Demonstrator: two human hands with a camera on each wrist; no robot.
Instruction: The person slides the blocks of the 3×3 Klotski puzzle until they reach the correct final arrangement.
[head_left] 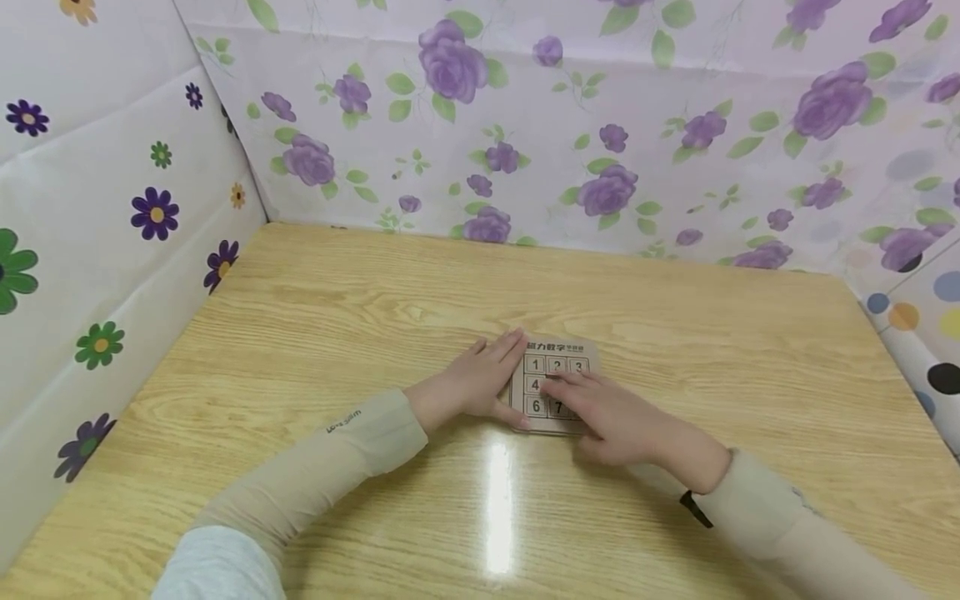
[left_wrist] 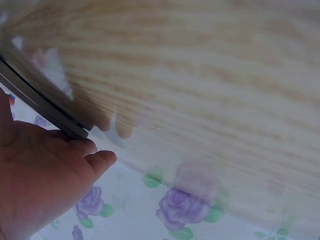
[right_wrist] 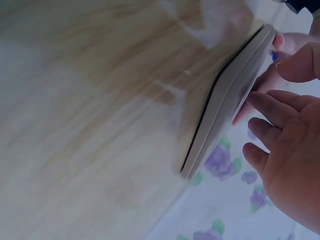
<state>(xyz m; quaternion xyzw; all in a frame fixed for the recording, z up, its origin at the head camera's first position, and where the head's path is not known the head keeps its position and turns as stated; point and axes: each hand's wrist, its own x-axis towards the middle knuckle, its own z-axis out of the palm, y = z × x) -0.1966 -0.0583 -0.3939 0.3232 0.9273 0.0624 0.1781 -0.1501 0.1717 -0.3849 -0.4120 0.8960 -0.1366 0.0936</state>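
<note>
A square sliding number puzzle point(head_left: 536, 406) lies flat on the wooden table, with numbered tiles and dark printed characters along its far edge. My left hand point(head_left: 483, 377) holds it by the left side, thumb at the near corner and fingers at the far corner. From the right, my right hand point(head_left: 618, 417) reaches over the puzzle, its fingertips touching tiles near the middle and covering those at the right. In the left wrist view, the left hand point(left_wrist: 45, 170) is at the puzzle's edge point(left_wrist: 45, 102). The right wrist view has the right hand's fingers point(right_wrist: 272, 110) extended over the puzzle point(right_wrist: 225, 105).
The glossy wooden table point(head_left: 360, 333) extends around the puzzle. A purple-flowered cloth point(head_left: 525, 108) hangs behind it. On the left stands a cloth with colourful daisies point(head_left: 112, 225), and on the right one with dots point(head_left: 907, 333).
</note>
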